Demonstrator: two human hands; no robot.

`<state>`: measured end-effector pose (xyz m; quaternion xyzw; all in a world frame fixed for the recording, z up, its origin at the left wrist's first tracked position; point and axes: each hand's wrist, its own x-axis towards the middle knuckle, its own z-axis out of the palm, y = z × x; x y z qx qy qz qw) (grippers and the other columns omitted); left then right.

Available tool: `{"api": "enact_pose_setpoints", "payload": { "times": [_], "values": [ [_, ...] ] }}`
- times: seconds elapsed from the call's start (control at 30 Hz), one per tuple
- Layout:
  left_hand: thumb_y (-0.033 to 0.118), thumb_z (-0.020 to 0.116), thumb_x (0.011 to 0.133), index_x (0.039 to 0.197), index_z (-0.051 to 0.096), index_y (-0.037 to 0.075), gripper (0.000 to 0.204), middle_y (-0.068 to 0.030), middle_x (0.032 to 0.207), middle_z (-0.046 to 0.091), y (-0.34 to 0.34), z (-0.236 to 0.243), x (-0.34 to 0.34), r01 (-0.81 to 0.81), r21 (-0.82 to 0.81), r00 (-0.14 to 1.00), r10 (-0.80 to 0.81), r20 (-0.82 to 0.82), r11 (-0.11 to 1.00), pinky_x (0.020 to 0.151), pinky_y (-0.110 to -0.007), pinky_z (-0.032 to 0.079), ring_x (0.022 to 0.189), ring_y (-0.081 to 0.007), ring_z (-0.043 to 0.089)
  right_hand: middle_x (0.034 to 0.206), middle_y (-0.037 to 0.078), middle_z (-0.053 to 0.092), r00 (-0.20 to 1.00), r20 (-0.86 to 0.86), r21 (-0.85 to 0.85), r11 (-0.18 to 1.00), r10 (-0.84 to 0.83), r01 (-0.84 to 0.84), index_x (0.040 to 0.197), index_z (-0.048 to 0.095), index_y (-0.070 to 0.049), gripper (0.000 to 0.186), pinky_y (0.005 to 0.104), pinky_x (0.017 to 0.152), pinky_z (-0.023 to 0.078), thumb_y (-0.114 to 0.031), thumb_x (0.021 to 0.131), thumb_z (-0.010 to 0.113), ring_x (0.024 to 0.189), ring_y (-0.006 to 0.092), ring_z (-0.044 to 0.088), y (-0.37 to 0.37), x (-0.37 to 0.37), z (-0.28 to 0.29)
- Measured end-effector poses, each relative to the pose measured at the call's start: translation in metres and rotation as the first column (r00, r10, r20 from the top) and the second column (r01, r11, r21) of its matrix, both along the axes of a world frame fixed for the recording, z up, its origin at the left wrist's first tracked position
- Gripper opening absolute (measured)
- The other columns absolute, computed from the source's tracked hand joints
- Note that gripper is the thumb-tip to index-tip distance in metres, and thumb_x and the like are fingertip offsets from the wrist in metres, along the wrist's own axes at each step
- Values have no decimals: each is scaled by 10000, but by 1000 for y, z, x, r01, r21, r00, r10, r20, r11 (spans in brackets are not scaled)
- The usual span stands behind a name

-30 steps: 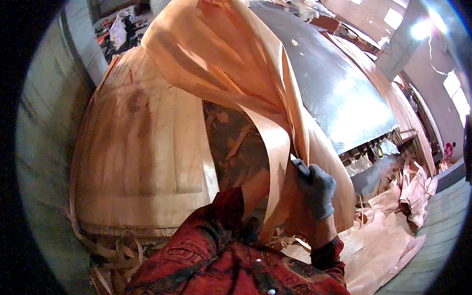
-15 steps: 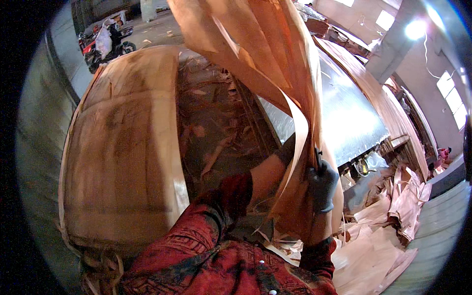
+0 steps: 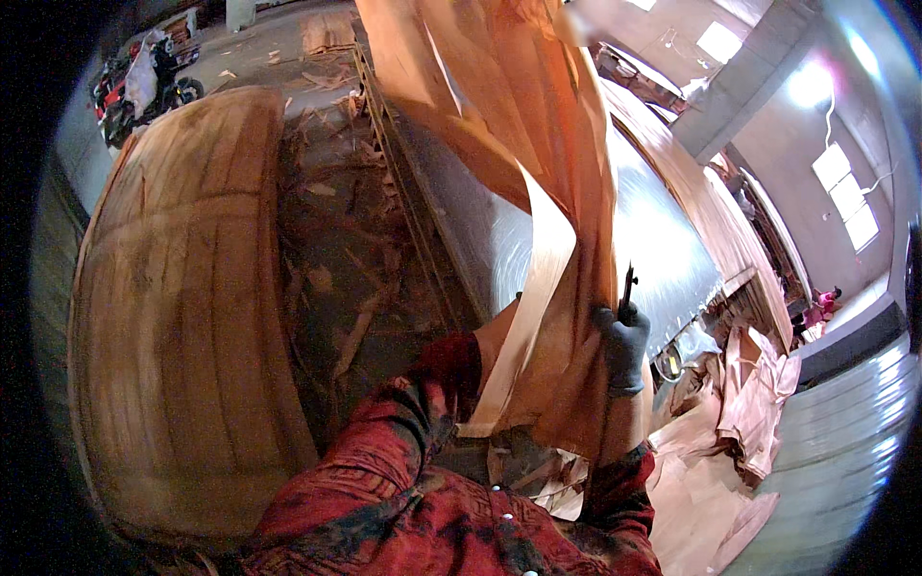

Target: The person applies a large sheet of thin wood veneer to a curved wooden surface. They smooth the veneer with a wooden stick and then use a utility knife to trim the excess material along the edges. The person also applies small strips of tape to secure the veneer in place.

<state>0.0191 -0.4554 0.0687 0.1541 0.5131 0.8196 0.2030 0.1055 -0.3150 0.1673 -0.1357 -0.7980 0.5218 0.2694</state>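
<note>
Veneer sheet now farther from wood stack, raised before metal table. Right hand curled round dark tool at sheet's edge; left hand hidden behind sheet, grip cannot be told.

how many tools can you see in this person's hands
1: a dark pointed tool in the gloved right hand, beside the large wood sheet. The left hand is hidden behind the sheet, so another could be there.
</note>
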Motion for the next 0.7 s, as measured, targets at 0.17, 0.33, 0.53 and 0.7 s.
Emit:
{"api": "enact_pose_setpoints", "payload": {
  "times": [0.17,0.33,0.53,0.7],
  "values": [
    [470,598,795,1402,235,83,805,-84,1318,449,-14,-29,-3,-97,-48,993,100,68,994,1014,-387,328,1198,-255,424,628,-39,518,1000,24,-83,997,-2,4,722,603,14,35,222,517,365,-16,740,604,569,58,429,26,-42,-9],
    [477,596,795,1403,230,84,811,-84,1324,442,22,-29,-11,-147,-76,988,150,42,986,1018,-389,324,1204,-256,418,630,12,586,997,76,-119,993,-11,20,729,631,25,95,231,511,405,-29,736,553,538,80,490,99,-68,-29],
    [486,594,794,1406,224,85,819,-85,1332,435,118,15,-48,-224,-102,971,213,-109,969,1023,-391,319,1211,-257,411,672,44,620,990,118,-285,957,84,-47,789,657,30,139,234,519,410,-97,773,603,559,95,534,169,-70,-39],
    [493,592,794,1407,220,86,825,-85,1339,428,150,20,-43,-310,-172,945,284,-160,935,1027,-393,315,1217,-258,406,816,110,665,967,49,-451,869,251,-203,913,659,62,229,254,715,476,-113,803,559,724,161,618,259,-83,-77]
  ]
}}
